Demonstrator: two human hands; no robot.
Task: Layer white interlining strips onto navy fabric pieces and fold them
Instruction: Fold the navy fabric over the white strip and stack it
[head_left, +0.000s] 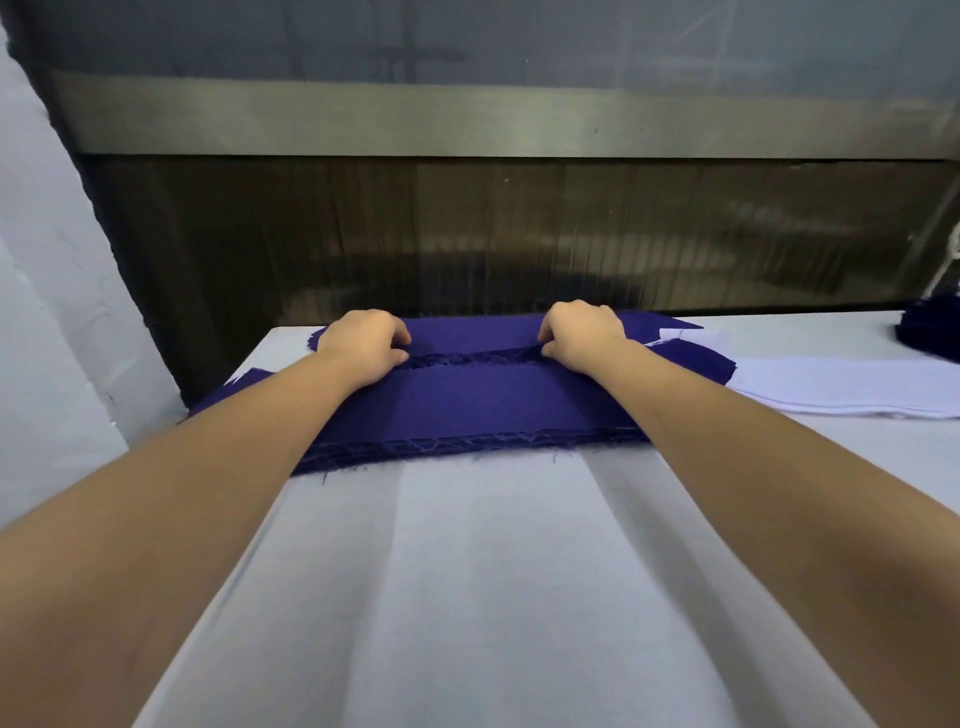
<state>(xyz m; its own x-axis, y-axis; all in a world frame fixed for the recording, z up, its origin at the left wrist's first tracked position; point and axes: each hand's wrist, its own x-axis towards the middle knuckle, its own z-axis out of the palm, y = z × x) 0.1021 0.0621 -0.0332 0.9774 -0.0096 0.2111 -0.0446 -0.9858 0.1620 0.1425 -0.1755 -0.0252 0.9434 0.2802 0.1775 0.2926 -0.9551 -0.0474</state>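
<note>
A stack of navy fabric pieces (467, 405) lies across the far half of the white table (467, 571), with frayed edges along its near side. A raw frayed edge runs along the middle of the stack between my hands. My left hand (363, 343) pinches that edge at its left end, fingers curled. My right hand (584, 335) pinches the same edge at its right end. A bit of white interlining (670, 335) peeks out from the navy pieces just right of my right hand.
A flat pile of white interlining strips (852, 387) lies on the table to the right. A dark navy bundle (930, 332) sits at the far right edge. A dark panel with a metal rail (467, 124) stands right behind the table.
</note>
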